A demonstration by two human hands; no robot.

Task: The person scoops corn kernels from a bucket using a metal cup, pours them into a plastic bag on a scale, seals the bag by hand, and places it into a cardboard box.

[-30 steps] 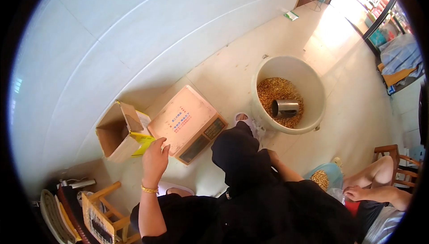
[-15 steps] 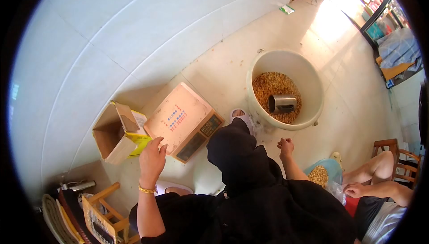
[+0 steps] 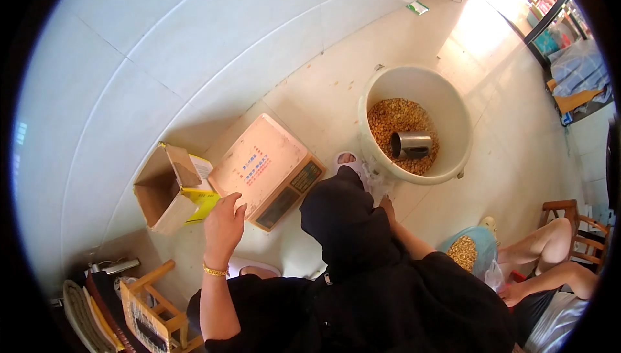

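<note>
My left hand, a gold bracelet at its wrist, hovers by the near left edge of a flat-topped scale with a keypad. Its fingers are loosely bent, thumb apart, holding nothing. Beside my knee, my right hand reaches down to thin clear plastic bags on the floor against the big white tub. The knee hides part of that hand, so I cannot tell whether it grips a bag. Dried yellow kernels or nuts lie in the tub with a metal scoop on top.
An open cardboard box stands left of the scale, near the tiled wall. A wooden stool is at lower left. On the right, another person's hand is near a plastic bag and a blue basin holding similar pieces.
My right hand has moved left and forward to the bags beside the tub. My left hand has hardly moved. The other person's hand has shifted slightly down.
</note>
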